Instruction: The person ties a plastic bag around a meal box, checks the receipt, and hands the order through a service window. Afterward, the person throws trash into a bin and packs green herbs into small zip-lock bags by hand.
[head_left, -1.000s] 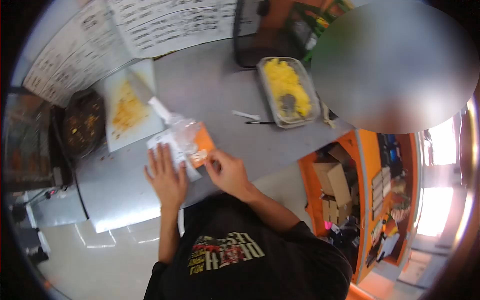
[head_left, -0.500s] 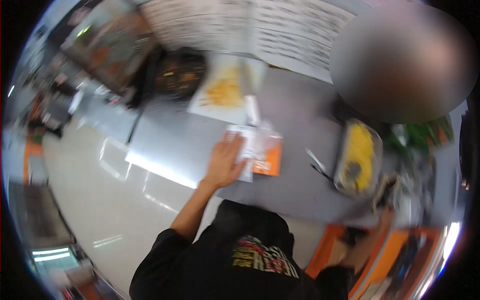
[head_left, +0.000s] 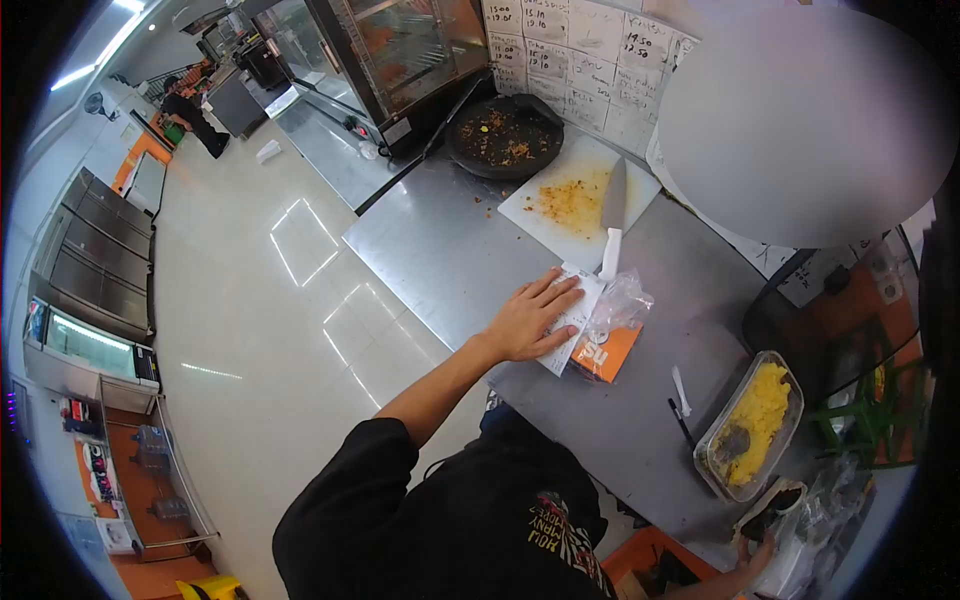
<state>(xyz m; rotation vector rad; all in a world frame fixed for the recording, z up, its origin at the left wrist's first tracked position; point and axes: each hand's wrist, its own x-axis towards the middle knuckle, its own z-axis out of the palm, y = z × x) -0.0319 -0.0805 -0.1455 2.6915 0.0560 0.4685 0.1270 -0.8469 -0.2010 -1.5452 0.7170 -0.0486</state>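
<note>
My left hand [head_left: 535,318] lies flat, fingers stretched, on a white paper slip with writing [head_left: 566,352]. Beside it is an orange box with white letters [head_left: 612,352], a crumpled clear plastic bag [head_left: 622,303] partly over it. A white-handled knife [head_left: 614,200] rests on a white cutting board [head_left: 545,232] strewn with orange-brown crumbs. At the lower right, my right hand [head_left: 757,562] is closed near an open dark-and-beige pouch [head_left: 772,508] and some clear plastic bags [head_left: 815,530]. What its fingers grip is hidden.
A dark round pan [head_left: 503,135] with food scraps stands behind the board, near a glass display cabinet [head_left: 400,55]. A clear tub of yellow food [head_left: 757,420] sits at right, beside a white plastic utensil [head_left: 681,390] and a black pen-like stick [head_left: 681,423]. A person [head_left: 195,118] stands far left.
The view has swung left and sharpened, showing more of the floor and far room. My left hand stays flat on the slip; my right hand stays by the pouch and bags.
</note>
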